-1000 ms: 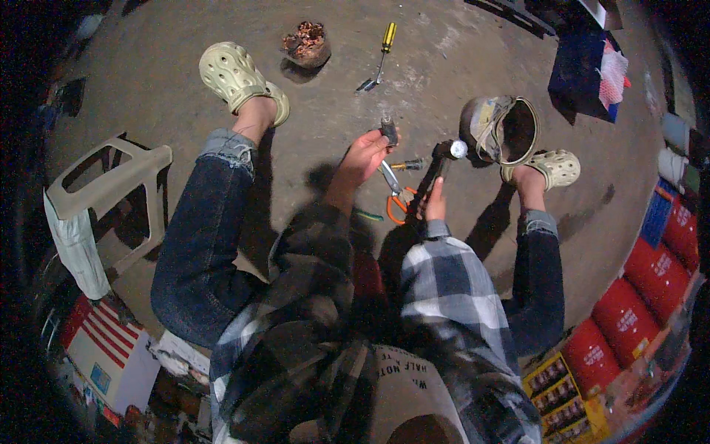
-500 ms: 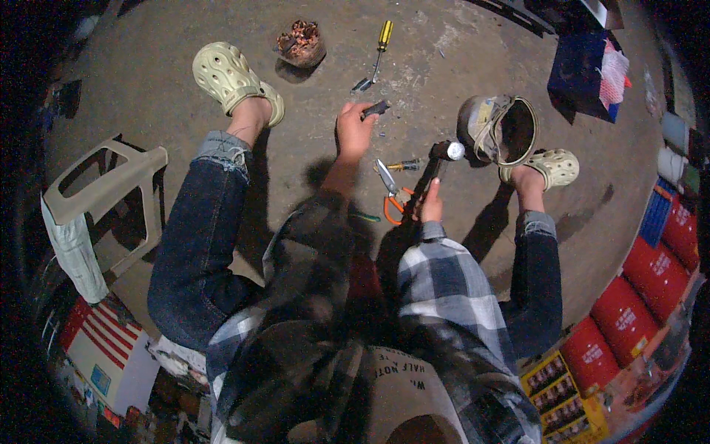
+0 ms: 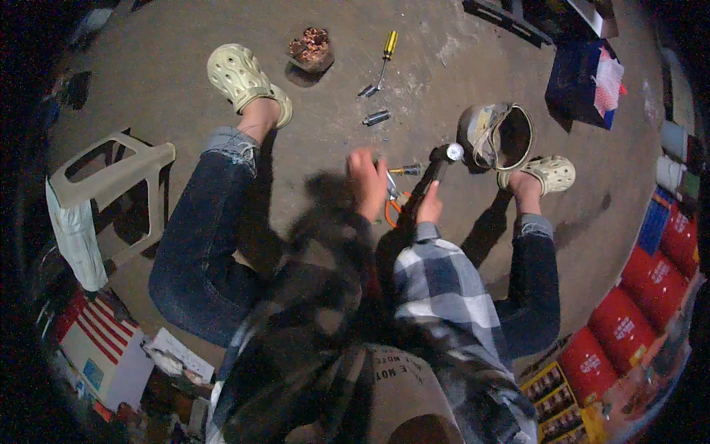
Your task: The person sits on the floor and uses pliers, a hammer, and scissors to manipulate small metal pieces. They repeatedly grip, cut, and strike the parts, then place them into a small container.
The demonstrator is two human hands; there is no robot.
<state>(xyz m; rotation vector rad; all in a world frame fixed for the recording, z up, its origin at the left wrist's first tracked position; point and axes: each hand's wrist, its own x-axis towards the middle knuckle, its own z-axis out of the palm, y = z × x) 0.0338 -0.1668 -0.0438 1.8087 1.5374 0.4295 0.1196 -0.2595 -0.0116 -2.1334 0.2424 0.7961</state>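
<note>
The right hand (image 3: 429, 211) has its fingers wrapped round a hammer (image 3: 438, 164) held over the floor (image 3: 185, 126). The left hand (image 3: 367, 180), blurred, fingers loosely spread, hovers by orange-handled pliers (image 3: 390, 201). Nearby lie a metal piece (image 3: 376, 117), a screwdriver (image 3: 384, 58), a bucket (image 3: 497, 135) and a stool (image 3: 111, 177).
</note>
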